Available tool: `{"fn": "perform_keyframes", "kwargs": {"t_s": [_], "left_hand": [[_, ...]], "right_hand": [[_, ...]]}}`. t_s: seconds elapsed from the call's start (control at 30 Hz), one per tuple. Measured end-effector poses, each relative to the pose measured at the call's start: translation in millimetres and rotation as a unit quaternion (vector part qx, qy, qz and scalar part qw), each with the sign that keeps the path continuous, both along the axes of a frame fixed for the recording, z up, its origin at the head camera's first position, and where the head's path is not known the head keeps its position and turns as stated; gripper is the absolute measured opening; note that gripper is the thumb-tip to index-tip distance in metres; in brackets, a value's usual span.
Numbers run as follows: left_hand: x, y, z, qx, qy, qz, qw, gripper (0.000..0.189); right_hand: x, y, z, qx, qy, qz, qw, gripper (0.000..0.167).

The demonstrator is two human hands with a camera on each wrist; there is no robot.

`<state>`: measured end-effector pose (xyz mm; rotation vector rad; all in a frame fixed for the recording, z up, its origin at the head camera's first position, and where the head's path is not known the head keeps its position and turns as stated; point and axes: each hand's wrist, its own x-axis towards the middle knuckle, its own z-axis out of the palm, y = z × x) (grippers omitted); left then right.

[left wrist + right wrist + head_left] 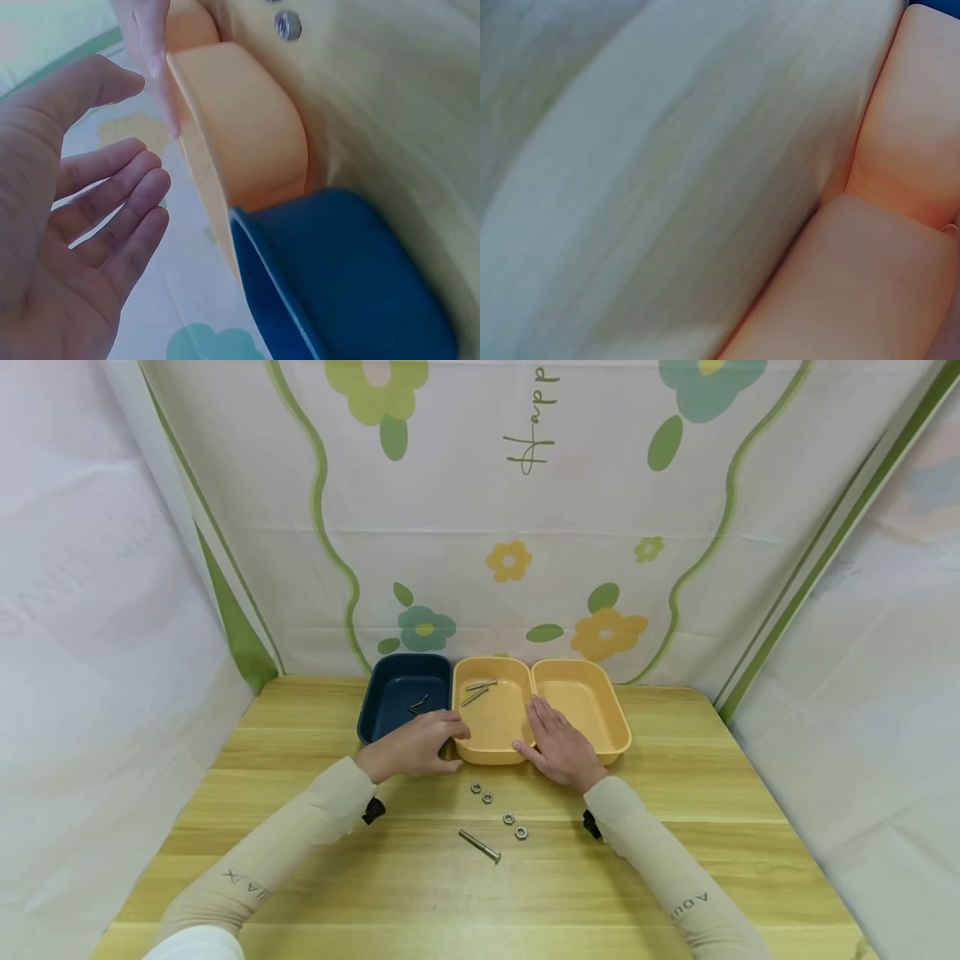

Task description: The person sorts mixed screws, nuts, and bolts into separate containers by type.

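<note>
My left hand [420, 745] hovers over the front of the navy tray [367, 714] and the middle yellow tray [495, 757]. In the left wrist view its loosely bent fingers [142, 187] hold nothing, and the thumb stands apart from them. My right hand [561, 747] lies with extended fingers over the adjoining rims of the middle tray and the right yellow tray [618, 735]. Two long bolts [475, 696] lie inside the middle tray, while small dark screws [418, 702] are in the navy one. The right wrist view shows mainly tray walls [855, 277] and tabletop.
In front of the trays, several hex nuts [509, 818] are scattered on the wooden table [375, 893]. Nearer to me lies another long bolt [480, 846]. A flower-printed cloth [465, 502] hangs behind the trays, and white cloth walls [97, 635] flank both sides.
</note>
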<state>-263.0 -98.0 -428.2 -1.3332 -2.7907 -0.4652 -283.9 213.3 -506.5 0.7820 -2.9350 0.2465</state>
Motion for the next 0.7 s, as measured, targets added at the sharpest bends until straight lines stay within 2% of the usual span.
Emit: {"fn": "perform_keyframes", "kwargs": {"t_s": [0.23, 0.4, 0.7], "left_hand": [[16.5, 0.0, -2.5, -0.011, -0.035, -0.017, 0.9992, 0.041], [28.2, 0.7, -7.5, -0.026, -0.042, -0.030, 0.9983, 0.045], [49.7, 3.2, -27.7, -0.022, -0.067, -0.071, 0.9950, 0.039]], "right_hand": [[0.0, -0.1, 0.7, 0.000, 0.003, 0.004, 1.0000, 0.086], [-0.3, 0.1, 0.7, 0.006, 0.005, 0.003, 1.0000, 0.086], [-1.4, 0.8, -0.5, 0.009, 0.003, -0.001, 1.0000, 0.087]]}}
